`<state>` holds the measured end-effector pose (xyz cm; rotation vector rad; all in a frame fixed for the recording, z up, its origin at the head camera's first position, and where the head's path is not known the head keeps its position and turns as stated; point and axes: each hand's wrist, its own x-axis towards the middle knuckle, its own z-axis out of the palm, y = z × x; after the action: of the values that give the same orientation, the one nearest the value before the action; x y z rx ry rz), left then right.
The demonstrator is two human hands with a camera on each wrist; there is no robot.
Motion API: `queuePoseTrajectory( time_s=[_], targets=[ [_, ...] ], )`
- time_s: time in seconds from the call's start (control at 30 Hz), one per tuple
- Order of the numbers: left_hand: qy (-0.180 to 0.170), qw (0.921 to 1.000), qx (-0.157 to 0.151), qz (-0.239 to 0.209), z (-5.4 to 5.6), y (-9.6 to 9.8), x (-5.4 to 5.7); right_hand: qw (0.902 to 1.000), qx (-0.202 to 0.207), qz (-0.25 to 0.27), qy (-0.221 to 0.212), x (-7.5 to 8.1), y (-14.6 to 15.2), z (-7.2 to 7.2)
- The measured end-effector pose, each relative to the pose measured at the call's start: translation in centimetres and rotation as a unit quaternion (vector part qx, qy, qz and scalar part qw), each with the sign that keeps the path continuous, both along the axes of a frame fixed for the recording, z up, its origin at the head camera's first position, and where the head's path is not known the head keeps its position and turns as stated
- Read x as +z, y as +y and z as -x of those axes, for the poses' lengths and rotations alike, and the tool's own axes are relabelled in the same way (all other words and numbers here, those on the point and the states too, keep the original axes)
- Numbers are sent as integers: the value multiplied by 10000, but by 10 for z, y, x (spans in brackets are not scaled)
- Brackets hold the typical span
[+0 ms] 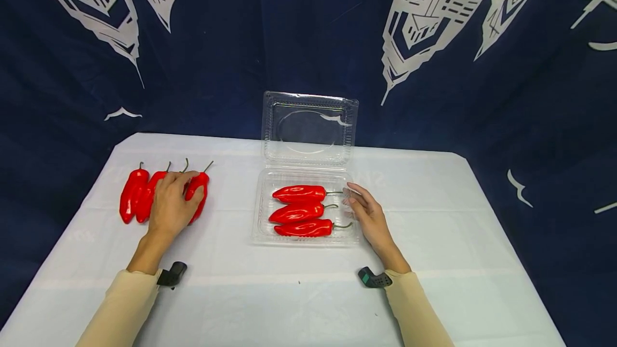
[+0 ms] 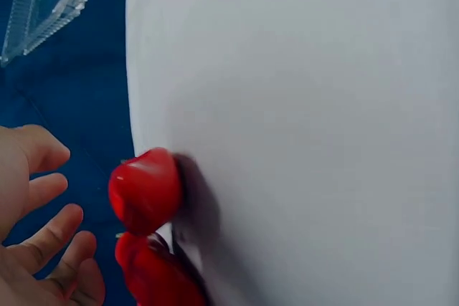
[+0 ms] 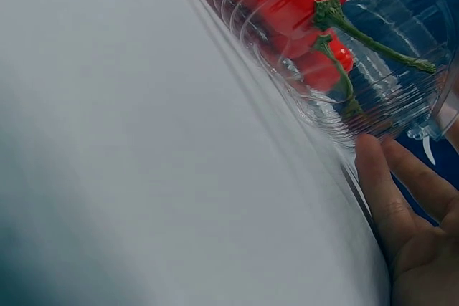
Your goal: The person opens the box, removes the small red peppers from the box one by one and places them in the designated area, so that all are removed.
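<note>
Over a row of several red peppers [image 1: 129,196] at the table's left, my left hand [image 1: 172,200] reaches with its fingers spread and loosely bent. In the left wrist view the fingers [image 2: 54,238] stand apart from the nearest pepper [image 2: 147,188]. A clear plastic clamshell box [image 1: 262,229] lies at the centre, its lid [image 1: 308,151] raised at the back. Inside are three red peppers [image 1: 301,213], their green stems pointing right. My right hand [image 1: 373,224] touches the box's right edge, with fingertips [image 3: 369,152] against the ridged wall.
A white cloth covers the table [image 1: 231,293]. Behind it hangs a dark blue curtain [image 1: 217,58] with white building prints. Each wrist carries a small dark camera [image 1: 173,273].
</note>
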<state>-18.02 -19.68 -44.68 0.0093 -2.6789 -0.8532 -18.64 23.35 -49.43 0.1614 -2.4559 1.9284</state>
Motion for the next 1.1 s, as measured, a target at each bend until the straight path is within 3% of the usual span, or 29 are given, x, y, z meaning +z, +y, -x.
queuePoseTrajectory(
  time_s=[0.57, 0.87, 1.1],
  targets=[
    [335, 9939, -1043, -129, -2, 31, 29, 10000, 10, 25, 38, 1, 1, -1],
    [186, 9855, -1679, 144, -7, 55, 44, 10000, -7, 4, 40, -1, 1, 0],
    [-4, 9785, -2033, 358, -5, 67, 46, 10000, 3, 55, 33, -1, 1, 0]
  ],
)
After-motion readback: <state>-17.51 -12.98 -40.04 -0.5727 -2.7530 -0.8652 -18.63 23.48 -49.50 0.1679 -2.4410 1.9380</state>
